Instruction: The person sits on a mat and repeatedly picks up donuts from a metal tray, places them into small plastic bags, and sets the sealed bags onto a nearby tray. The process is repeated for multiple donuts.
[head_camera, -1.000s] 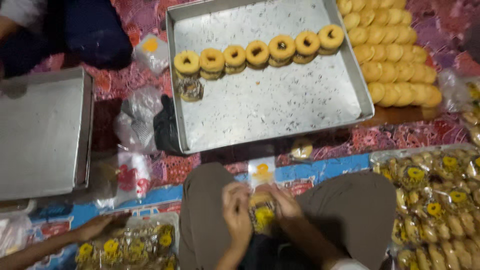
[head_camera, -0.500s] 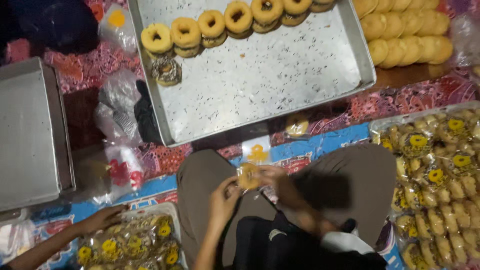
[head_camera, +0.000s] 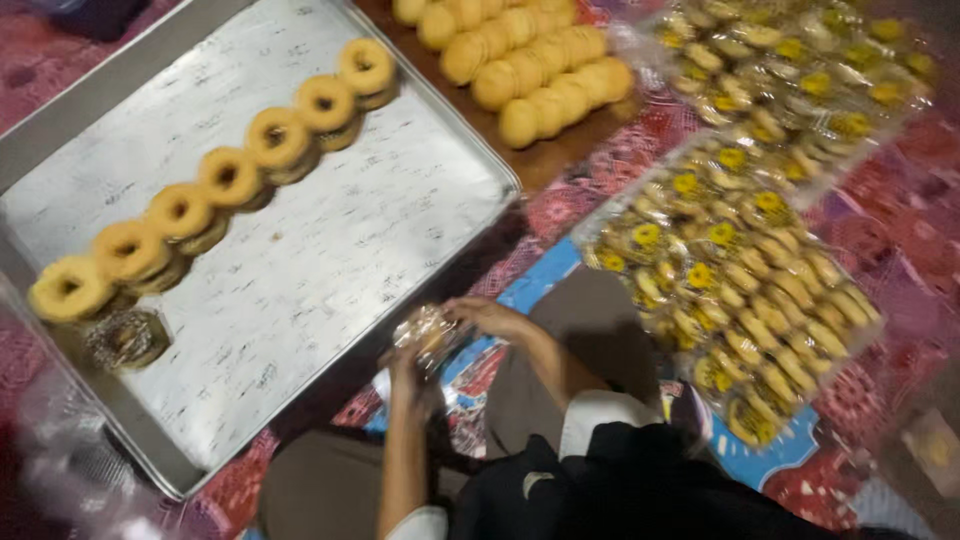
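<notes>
Looking down from the head camera, both of the person's hands meet low in the middle of the picture, just in front of the knees, around a small clear-wrapped pastry (head_camera: 428, 335). The left hand (head_camera: 408, 378) has its fingers curled up from below onto the wrapper, and the right hand (head_camera: 487, 316) closes its fingertips on the packet's upper edge from the other side, so the packet is pinched between the two; motion blur hides the exact finger placement. The packet sits just beside the near corner of a large metal tray (head_camera: 330, 280), which lies tilted across the left half of the view. On the tray a diagonal row of ring-shaped pastries (head_camera: 225, 175) runs from the lower left to the upper middle, and one wrapped ring (head_camera: 127, 340) lies just below the row's left end. Beyond the tray's far corner, plain round biscuits (head_camera: 530, 70) are packed in rows on a brown board. To the right, well apart from the hands, lie heaps of wrapped pastries with yellow centres (head_camera: 730, 270) on a patterned red mat (head_camera: 880, 240).
</notes>
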